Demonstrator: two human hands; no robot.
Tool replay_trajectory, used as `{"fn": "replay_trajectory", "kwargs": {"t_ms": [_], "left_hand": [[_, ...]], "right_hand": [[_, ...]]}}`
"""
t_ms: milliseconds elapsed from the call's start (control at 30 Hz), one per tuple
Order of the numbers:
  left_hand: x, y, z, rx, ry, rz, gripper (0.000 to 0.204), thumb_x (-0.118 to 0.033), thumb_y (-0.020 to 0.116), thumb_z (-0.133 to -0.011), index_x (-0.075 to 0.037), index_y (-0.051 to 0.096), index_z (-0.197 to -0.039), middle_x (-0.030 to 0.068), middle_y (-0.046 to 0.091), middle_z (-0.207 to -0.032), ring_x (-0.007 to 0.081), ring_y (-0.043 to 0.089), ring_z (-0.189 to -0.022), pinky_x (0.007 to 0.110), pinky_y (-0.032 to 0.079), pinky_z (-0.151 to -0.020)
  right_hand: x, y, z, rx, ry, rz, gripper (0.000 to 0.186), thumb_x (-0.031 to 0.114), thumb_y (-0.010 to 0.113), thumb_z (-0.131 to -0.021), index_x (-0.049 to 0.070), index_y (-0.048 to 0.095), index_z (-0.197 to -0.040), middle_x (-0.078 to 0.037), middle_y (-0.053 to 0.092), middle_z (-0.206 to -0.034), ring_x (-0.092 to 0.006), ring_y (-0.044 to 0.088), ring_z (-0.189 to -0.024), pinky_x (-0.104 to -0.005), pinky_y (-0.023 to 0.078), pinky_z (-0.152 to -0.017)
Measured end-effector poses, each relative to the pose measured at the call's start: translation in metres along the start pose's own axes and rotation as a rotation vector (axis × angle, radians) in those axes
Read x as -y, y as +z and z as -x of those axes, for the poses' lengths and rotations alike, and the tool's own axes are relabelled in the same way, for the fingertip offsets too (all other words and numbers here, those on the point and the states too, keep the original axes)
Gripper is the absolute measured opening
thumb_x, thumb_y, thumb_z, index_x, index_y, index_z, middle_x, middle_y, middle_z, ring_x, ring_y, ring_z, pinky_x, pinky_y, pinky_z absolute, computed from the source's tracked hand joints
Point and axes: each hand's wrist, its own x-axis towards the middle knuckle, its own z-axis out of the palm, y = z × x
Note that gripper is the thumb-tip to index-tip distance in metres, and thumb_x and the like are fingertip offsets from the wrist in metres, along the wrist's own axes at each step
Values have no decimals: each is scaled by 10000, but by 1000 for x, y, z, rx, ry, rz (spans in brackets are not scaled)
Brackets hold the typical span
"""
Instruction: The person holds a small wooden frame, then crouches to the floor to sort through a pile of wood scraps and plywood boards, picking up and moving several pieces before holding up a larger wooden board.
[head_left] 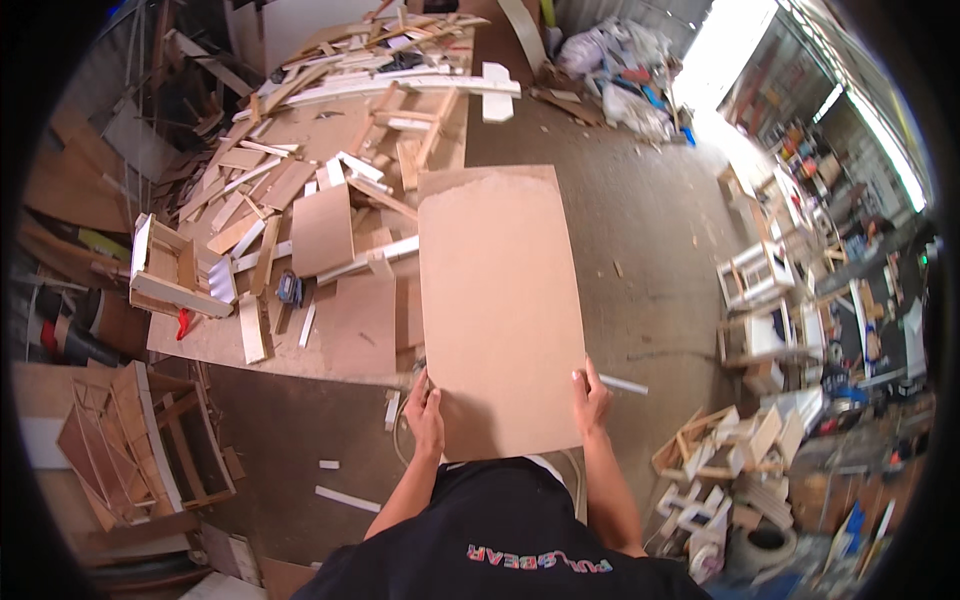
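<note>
A flat tan rectangular wooden board (505,300) is held up in front of my body, its long side pointing away from me. Its far end has a darker, uneven strip. My left hand (425,415) grips the near left edge, thumb on top and fingers partly hidden beneath. On the near right edge, my right hand (591,397) is closed in the same way. The board's left side overlaps the view of a large worktable (250,355) covered in wood offcuts. Beside it on the table lie brown panels (322,230) and a small blue tool or roll (289,289).
A wooden frame box (180,270) sits at the table's left. Scraps of white wood (347,498) lie on the floor near me. Small white wooden frames (755,275) stand along the right, with a pile of offcuts (725,445) nearer. Plastic bags (620,70) are heaped at the back.
</note>
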Motion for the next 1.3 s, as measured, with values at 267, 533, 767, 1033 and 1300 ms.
{"fn": "replay_trajectory", "kwargs": {"t_ms": [267,533,767,1033,1300], "left_hand": [[-7,110,-60,-236,42,0,527,66,529,-958,19,505,-1482,62,678,-1178,97,615,-976,238,479,-869],[32,204,-152,-633,122,40,544,79,494,-942,32,489,-1484,98,656,-1281,146,626,-1106,273,468,-972],[31,249,-198,-822,175,104,638,90,494,-935,60,346,-1555,165,520,-1489,228,536,-1336,324,403,-1123],[41,242,-275,-1096,161,-185,744,-63,642,-924,94,290,-1560,244,406,-1577,314,430,-1442,374,324,-1197],[54,226,-349,-1232,-149,-658,735,-265,754,-882,35,459,-1485,310,387,-1542,439,358,-1453,461,311,-1207]], "right_hand": [[-18,23,-186,182,-160,-93,586,430,586,-1017,13,573,-1429,-177,746,-930,-267,737,-837,-380,561,-779],[4,108,-406,607,-289,-49,603,445,599,-1012,13,571,-1432,-192,751,-939,-225,736,-853,-359,561,-805],[43,217,-517,860,-503,-268,609,435,662,-984,60,565,-1454,-102,751,-960,-110,677,-825,-301,534,-765],[128,332,-567,1191,-546,-218,554,428,624,-990,80,594,-1419,-203,718,-1203,-309,704,-1136,-382,543,-948],[153,413,-586,1175,-722,-219,496,340,614,-994,63,589,-1404,-251,697,-1187,-395,663,-1145,-442,513,-963]]}}
